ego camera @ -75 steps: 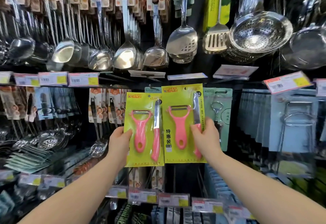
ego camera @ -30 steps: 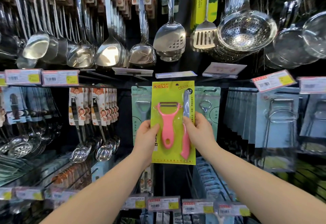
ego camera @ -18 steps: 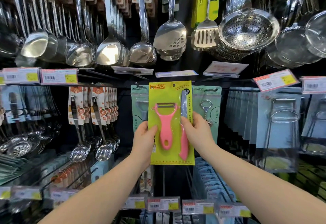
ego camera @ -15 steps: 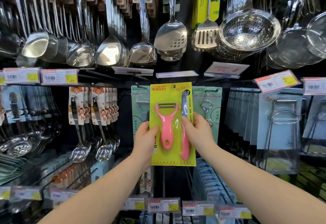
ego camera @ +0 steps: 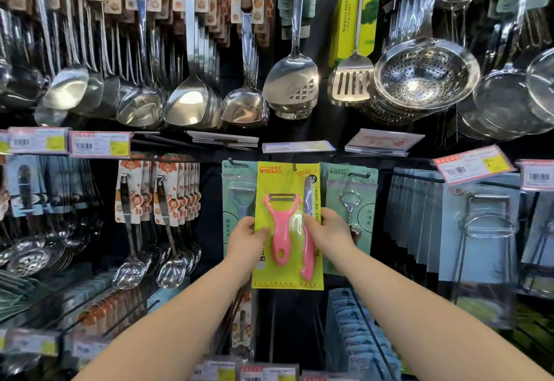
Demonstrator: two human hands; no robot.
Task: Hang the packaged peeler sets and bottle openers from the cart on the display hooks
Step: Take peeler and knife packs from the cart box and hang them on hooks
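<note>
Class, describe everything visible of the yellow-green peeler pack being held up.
The peeler pack is a flat yellow-green card, upright, with a red logo at top left. Under clear plastic sit a pink peeler and a pink-handled knife. The left hand and right hand pinch its side edges. A dark hook tip shows at its top.

Steel ladles [ego camera: 192, 101] hang beside a perforated colander [ego camera: 425, 73]; price tags [ego camera: 99, 143] below.

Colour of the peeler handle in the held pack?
Pink peeler, on a yellow-green card; head view.
</note>
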